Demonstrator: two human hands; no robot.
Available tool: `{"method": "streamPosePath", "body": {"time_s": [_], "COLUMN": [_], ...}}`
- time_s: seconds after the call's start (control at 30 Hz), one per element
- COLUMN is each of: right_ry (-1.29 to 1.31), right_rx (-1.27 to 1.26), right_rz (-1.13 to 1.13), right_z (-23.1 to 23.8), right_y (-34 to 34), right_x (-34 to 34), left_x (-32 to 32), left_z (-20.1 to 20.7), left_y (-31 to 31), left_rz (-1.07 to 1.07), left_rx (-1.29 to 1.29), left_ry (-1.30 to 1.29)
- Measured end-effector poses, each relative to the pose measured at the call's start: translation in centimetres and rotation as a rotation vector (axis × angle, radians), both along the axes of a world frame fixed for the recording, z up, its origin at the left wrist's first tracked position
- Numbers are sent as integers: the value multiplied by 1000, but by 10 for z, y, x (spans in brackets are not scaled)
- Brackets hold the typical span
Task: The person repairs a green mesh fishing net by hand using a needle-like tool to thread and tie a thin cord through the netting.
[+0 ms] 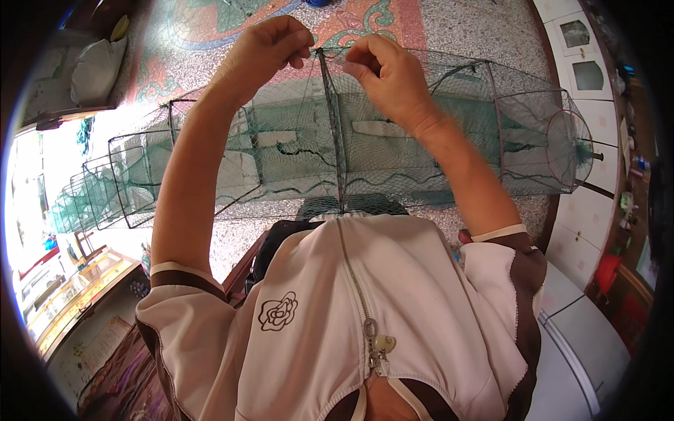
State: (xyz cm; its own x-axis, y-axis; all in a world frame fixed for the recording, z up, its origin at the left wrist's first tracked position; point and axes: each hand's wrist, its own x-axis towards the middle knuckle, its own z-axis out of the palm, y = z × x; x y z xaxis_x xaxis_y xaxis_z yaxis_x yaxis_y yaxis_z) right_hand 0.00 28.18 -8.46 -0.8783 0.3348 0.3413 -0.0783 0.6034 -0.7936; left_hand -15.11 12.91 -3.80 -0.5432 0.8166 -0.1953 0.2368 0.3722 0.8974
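Observation:
A long fish trap of green netting (414, 161) stretches across in front of me, held in shape by several dark square wire frames (340, 140). My left hand (270, 49) is raised beside the top corner of the middle frame, thumb and fingertips pinched together. On the other side of that corner, my right hand (390, 77) is also closed in a pinch above the mesh. Whatever sits between the fingertips, perhaps thread or a bit of netting, is too fine to make out. Slits and a dark wavy cord show in the green mesh.
Speckled flooring with a coloured pattern (210, 31) lies beyond the trap. White cabinets (586, 116) stand along the right, with a white appliance (586, 344) nearer. At left are a pale bag (97, 70) and a glass-topped case (84, 298).

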Motion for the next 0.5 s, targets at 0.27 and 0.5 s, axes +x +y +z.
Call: {"method": "streamPosePath", "body": {"time_s": [0.27, 0.5], "right_ry": [97, 111], "right_rx": [-237, -238], "right_rz": [-67, -33], "right_z": [-21, -18], "right_y": [-16, -20], "right_x": [-5, 0], "left_x": [-1, 0], "left_z": [-3, -5], "left_y": [2, -1], "left_rz": [-5, 41], "left_rx": [-77, -111], "left_ry": [88, 19]}}
